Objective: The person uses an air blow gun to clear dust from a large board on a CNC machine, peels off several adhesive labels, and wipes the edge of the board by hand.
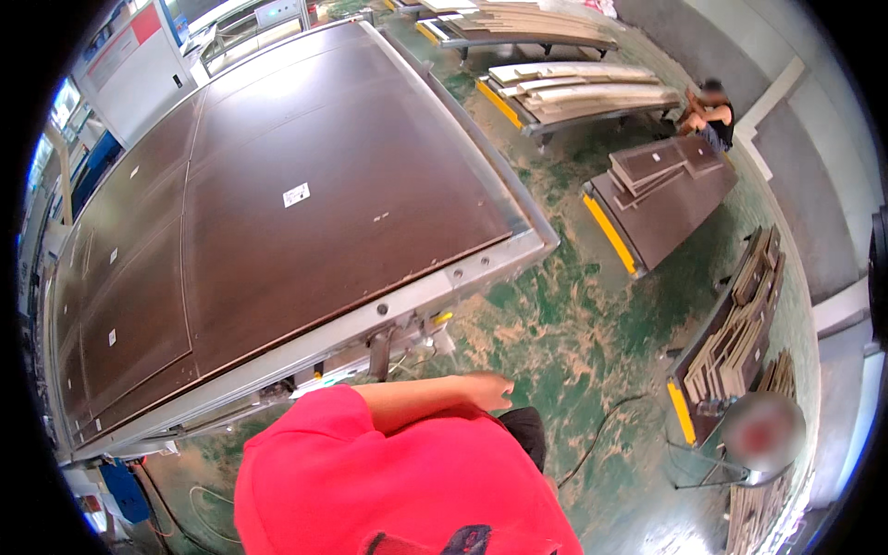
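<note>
One hand (488, 388) hangs loosely curled beside the grey machine table (444, 282).

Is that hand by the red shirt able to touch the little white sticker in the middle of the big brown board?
Probably not from here. The hand hangs empty below the table's metal edge, and the white sticker lies far up the brown board. Nothing blocks it; it just looks too far.

Bright, even overhead light; soft glare on dark panel (305, 176) toward 11 o'clock and floor (573, 342) at 5. Strong fisheye bending, black vignette corners, mild blur.
</note>
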### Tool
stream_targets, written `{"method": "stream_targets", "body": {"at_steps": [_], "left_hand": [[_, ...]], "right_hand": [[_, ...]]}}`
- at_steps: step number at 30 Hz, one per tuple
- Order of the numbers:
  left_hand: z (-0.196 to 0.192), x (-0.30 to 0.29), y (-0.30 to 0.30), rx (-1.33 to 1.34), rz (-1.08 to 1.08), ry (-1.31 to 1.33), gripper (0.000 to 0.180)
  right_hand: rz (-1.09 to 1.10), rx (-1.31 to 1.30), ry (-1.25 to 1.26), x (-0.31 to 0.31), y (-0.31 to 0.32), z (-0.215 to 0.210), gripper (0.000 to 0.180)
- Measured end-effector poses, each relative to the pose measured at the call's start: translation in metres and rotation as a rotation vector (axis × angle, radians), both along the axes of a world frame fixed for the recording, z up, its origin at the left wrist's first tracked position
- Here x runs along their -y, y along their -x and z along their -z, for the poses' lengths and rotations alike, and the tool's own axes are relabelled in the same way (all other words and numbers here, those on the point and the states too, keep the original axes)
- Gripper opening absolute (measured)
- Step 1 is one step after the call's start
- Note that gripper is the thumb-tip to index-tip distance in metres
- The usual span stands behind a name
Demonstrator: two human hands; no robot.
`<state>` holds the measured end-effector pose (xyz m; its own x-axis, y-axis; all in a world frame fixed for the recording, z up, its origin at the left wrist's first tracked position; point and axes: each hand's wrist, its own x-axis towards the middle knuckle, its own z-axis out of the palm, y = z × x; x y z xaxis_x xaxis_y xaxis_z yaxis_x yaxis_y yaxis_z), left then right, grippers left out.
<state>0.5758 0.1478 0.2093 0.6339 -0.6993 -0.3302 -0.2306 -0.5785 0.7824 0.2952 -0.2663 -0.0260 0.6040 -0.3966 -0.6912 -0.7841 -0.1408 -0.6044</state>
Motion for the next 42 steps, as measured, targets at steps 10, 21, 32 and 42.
{"method": "stream_targets", "body": {"at_steps": [10, 21, 32, 42], "left_hand": [[-0.001, 0.048, -0.104, -0.351, -0.294, 0.247, 0.042], [-0.013, 0.168, -0.286, -0.259, -0.497, 0.104, 0.041], [-0.070, 0.186, -0.425, -0.247, -0.574, -0.052, 0.042], [-0.017, 0.103, -0.516, -0.168, -0.898, 0.111, 0.039]], "right_hand": [[-0.278, -0.100, 0.008, -0.003, -0.248, -0.051, 0.032], [-0.225, -0.103, -0.231, 0.141, -0.520, -0.135, 0.028], [0.095, 0.039, -0.269, 0.220, -0.759, -0.116, 0.023], [-0.504, -0.108, -0.417, 0.025, -0.898, -0.085, 0.021]]}}
